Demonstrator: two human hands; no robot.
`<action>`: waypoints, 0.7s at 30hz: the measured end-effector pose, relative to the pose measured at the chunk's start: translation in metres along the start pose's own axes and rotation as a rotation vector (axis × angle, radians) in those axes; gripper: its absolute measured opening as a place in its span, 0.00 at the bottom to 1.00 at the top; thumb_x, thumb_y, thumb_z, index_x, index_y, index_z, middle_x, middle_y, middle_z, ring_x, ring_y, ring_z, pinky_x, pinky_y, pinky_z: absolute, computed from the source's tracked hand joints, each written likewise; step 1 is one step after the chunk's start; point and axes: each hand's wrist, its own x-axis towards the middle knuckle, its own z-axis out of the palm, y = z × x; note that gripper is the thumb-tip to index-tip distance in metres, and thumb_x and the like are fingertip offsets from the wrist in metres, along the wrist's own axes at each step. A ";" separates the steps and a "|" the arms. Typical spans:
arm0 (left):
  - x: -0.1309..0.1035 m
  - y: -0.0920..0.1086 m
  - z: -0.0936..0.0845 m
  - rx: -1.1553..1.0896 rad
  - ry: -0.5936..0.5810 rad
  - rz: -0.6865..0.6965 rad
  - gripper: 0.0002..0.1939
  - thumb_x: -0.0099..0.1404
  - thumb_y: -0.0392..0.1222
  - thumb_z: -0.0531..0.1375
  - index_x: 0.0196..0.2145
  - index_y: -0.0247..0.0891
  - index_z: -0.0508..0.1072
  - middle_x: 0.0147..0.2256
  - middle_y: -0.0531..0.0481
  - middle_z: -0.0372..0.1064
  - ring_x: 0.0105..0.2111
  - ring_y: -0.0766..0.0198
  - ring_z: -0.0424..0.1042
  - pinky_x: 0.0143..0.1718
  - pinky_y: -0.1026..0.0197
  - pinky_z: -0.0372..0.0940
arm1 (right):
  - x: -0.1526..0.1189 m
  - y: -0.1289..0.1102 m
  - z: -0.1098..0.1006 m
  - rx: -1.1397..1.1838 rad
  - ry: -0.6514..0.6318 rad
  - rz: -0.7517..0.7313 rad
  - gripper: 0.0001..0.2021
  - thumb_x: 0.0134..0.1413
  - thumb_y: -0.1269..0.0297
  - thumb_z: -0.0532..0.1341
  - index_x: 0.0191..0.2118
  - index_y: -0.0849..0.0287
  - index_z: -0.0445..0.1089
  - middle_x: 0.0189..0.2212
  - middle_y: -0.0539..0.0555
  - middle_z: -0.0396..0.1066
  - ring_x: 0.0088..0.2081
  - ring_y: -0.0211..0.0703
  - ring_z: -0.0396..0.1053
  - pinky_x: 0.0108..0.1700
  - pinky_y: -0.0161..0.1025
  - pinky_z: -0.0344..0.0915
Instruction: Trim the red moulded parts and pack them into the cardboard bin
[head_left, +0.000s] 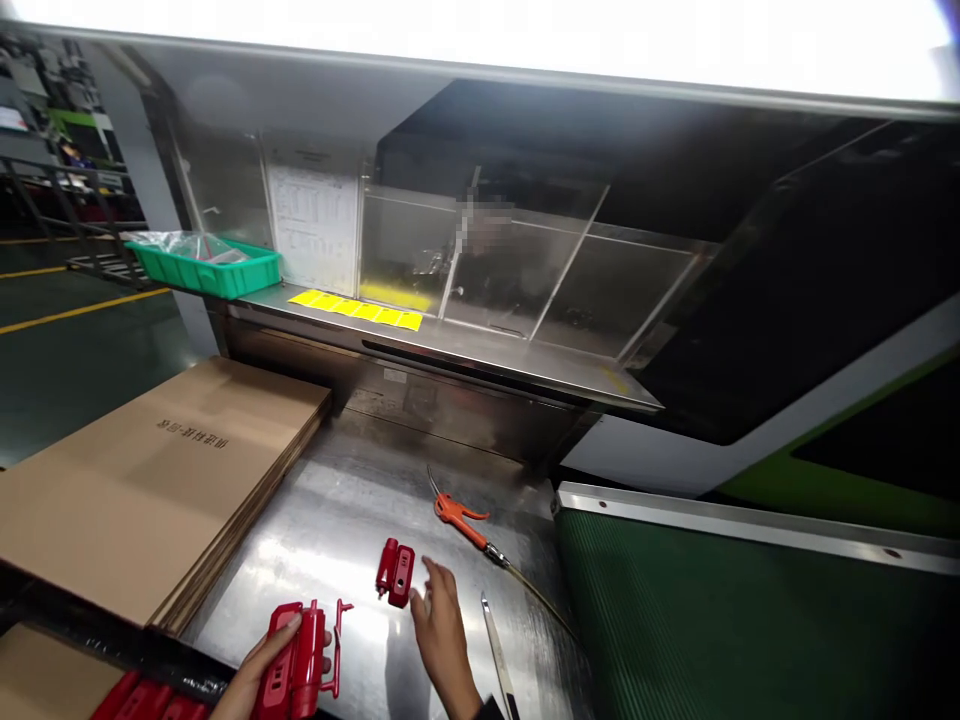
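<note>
My left hand [259, 665] is closed around a red moulded plastic part [304, 660] at the lower left, thumb on top. A thin red sprue branch [337, 645] sticks out on its right side. A smaller red plastic part [403, 575] lies on the metal table, left of my right hand [441, 635]. The fingers of that hand are spread and hold nothing; I cannot tell whether a fingertip touches the part. To the right of this hand lies a slim knife-like tool [495, 640]. Farther up rests an orange air blow gun [459, 518] with its hose.
Stacked flat cardboard [150, 470] covers the left side. At right runs a green conveyor belt [735, 610] with a metal rail. A shelf [480, 350] carries yellow labels [356, 309] and a green bin [251, 275]. More red parts [150, 700] sit at bottom left.
</note>
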 end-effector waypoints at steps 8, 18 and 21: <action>0.000 -0.014 0.042 -0.083 -0.283 -0.090 0.14 0.59 0.40 0.66 0.40 0.30 0.73 0.36 0.41 0.78 0.37 0.52 0.78 0.37 0.57 0.72 | -0.071 -0.016 0.006 0.128 -0.337 0.012 0.26 0.45 0.37 0.61 0.35 0.58 0.71 0.27 0.56 0.74 0.25 0.42 0.68 0.30 0.41 0.66; -0.019 -0.021 0.072 -0.086 -0.422 -0.127 0.20 0.62 0.43 0.63 0.49 0.29 0.71 0.43 0.37 0.77 0.44 0.50 0.76 0.47 0.53 0.70 | -0.077 -0.005 -0.008 0.333 0.110 0.037 0.21 0.43 0.40 0.63 0.33 0.55 0.72 0.29 0.55 0.72 0.27 0.42 0.65 0.31 0.42 0.64; -0.017 -0.019 0.064 -0.060 -0.307 0.137 0.24 0.56 0.38 0.69 0.50 0.36 0.71 0.43 0.44 0.78 0.50 0.54 0.73 0.47 0.63 0.68 | -0.065 0.025 -0.008 0.441 0.084 0.246 0.24 0.40 0.39 0.62 0.29 0.59 0.67 0.24 0.52 0.66 0.19 0.34 0.59 0.21 0.35 0.56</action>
